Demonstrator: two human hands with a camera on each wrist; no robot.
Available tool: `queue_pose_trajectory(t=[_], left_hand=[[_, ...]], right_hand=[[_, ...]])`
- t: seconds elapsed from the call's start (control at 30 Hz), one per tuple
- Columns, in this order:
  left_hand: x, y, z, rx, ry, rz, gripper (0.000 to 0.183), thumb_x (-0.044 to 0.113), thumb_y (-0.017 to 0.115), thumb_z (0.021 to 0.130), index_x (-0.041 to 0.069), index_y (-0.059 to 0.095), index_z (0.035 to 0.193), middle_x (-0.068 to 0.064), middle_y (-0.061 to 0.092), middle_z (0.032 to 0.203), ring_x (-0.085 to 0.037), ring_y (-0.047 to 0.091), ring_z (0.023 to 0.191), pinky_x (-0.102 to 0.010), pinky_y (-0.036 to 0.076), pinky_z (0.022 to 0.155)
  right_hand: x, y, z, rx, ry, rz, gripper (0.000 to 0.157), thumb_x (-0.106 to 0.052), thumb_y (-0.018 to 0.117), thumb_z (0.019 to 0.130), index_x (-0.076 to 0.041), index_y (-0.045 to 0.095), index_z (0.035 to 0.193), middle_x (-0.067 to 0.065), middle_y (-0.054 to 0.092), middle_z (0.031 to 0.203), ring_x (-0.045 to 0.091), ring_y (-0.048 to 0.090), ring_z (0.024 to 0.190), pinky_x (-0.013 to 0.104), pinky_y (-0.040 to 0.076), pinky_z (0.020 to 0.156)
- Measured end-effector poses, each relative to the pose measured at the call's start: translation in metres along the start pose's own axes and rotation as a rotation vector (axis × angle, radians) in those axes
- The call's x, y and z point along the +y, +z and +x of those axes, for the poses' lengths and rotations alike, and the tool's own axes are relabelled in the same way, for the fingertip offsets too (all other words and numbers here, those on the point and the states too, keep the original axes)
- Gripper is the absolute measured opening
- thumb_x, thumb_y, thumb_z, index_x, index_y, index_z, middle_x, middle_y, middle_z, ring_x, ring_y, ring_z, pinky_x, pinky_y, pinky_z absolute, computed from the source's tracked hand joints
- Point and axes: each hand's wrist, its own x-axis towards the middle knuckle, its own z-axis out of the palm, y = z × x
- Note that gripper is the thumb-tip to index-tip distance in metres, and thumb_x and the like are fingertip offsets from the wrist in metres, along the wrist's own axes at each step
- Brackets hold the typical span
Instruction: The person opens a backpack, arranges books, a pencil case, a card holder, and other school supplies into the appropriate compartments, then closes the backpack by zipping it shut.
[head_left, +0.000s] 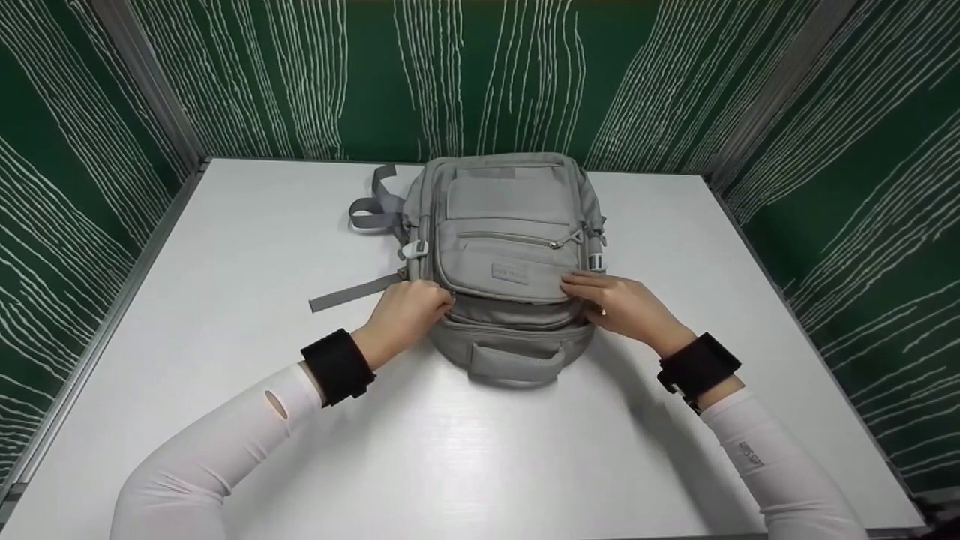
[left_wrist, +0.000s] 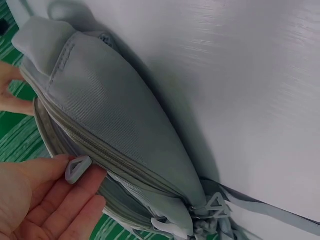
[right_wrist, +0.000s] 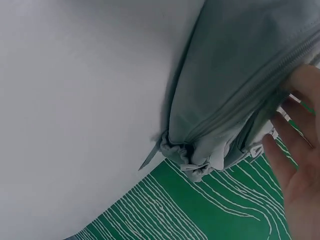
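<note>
A grey backpack (head_left: 506,195) lies on the white table with its carry handle (head_left: 517,362) toward the person. Its front pocket gapes a little along the near edge, below a small label patch (head_left: 510,274). At the left corner of this opening, the left hand (head_left: 411,309) pinches a triangular zipper pull (left_wrist: 78,169) between thumb and fingers. On the right corner, the right hand (head_left: 626,304) holds the pocket's edge, fingers laid on the front panel and thumb at the opening. The right wrist view shows the fabric edge between that thumb and the fingers (right_wrist: 287,135).
Loose grey straps (head_left: 356,292) stretch out left of the backpack over the white table (head_left: 465,465). A white buckle (head_left: 414,249) sits on its left side. Behind and beside the table stand green walls (head_left: 517,75) with white wavy lines. Both wrists wear black bands (head_left: 337,367).
</note>
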Motion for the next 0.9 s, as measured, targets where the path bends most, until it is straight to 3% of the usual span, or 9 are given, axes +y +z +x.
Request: queue_pose_trajectory(t=[0.23, 0.47, 0.63, 0.9], left_hand=[[0.001, 0.000, 0.001, -0.016, -0.007, 0.002, 0.015, 0.008, 0.068, 0.095, 0.006, 0.075, 0.081, -0.007, 0.073, 0.076, -0.022, 0.066, 0.067, -0.042, 0.058, 0.061], [0.002, -0.001, 0.001, -0.033, -0.020, -0.005, 0.022, 0.009, 0.067, 0.096, 0.006, 0.072, 0.076, -0.007, 0.070, 0.074, -0.023, 0.067, 0.066, -0.042, 0.057, 0.059], [0.001, -0.002, 0.001, -0.015, -0.038, 0.014, 0.027, 0.005, 0.066, 0.095, 0.005, 0.064, 0.068, -0.008, 0.068, 0.069, -0.023, 0.060, 0.061, -0.044, 0.055, 0.057], [-0.001, -0.001, -0.002, 0.033, -0.015, 0.047, 0.027, 0.003, 0.064, 0.094, 0.003, 0.063, 0.067, -0.011, 0.072, 0.069, -0.030, 0.068, 0.062, -0.049, 0.055, 0.056]], right_hand=[[0.002, 0.006, 0.007, -0.006, -0.093, -0.113, 0.043, -0.003, 0.080, 0.080, -0.003, 0.074, 0.122, 0.014, 0.074, 0.128, 0.032, 0.072, 0.117, 0.049, 0.058, 0.100], [-0.002, 0.011, 0.007, -0.009, -0.092, -0.138, 0.040, -0.006, 0.081, 0.079, -0.005, 0.076, 0.119, 0.011, 0.077, 0.122, 0.029, 0.074, 0.110, 0.046, 0.059, 0.095], [-0.017, 0.015, 0.014, -0.004, -0.124, -0.131, 0.038, -0.011, 0.082, 0.079, -0.005, 0.077, 0.116, 0.012, 0.078, 0.118, 0.028, 0.076, 0.104, 0.044, 0.061, 0.089], [-0.050, 0.024, 0.032, 0.040, -0.166, -0.188, 0.028, -0.015, 0.083, 0.079, -0.005, 0.078, 0.105, 0.011, 0.080, 0.109, 0.026, 0.078, 0.089, 0.040, 0.064, 0.078]])
